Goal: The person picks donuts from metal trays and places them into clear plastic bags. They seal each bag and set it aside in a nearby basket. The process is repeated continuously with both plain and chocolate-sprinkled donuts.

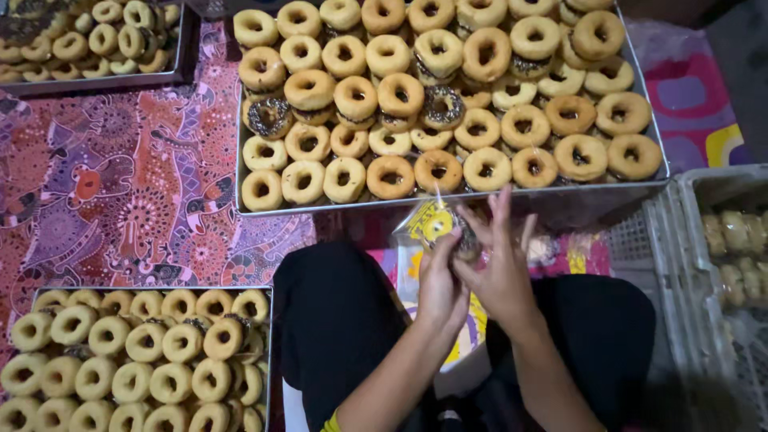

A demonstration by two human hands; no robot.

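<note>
Centrally, large metal tray: ring doughnuts, heaped. Left hand and right hand jointly grasp a bagged doughnut. White crate: packed doughnuts.

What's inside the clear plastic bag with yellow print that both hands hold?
One dark-topped doughnut shows through the clear plastic bag with yellow print. The left hand and right hand cover its lower part.

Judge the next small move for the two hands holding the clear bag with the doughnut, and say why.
Probably close the clear bag: the doughnut already sits inside it, the left hand and right hand both grip it, and its top still sticks up loose.
</note>
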